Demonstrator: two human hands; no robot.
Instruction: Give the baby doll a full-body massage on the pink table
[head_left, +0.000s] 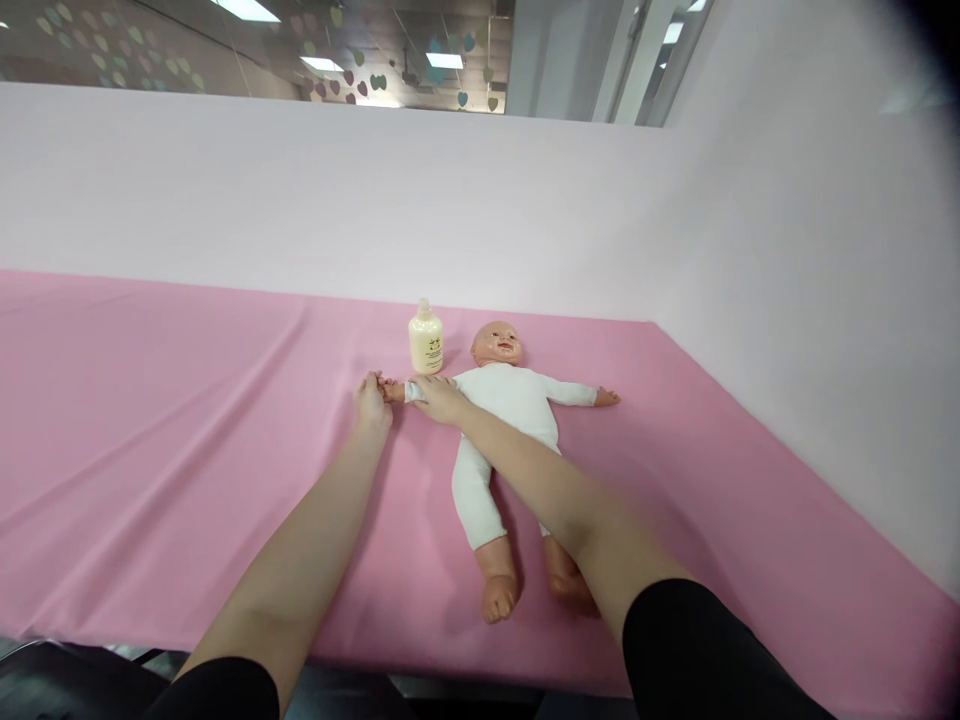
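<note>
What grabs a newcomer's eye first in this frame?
The baby doll in a white suit, lying face up mid-table on the pink cloth. Both hands meet at its outstretched arm: the left hand at the doll's hand, the right hand on the sleeve. A cream bottle stands just behind.

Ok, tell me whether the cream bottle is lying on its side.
No, the bottle stands upright on the pink cloth, just beyond the doll's outstretched arm.

a staged training or demo room, it seems: a pink cloth (150,420) covers the worktop, plain pale screens (375,200) wall it in, and beyond them hang paper hearts (375,82) under office ceiling lights (444,60).
</note>
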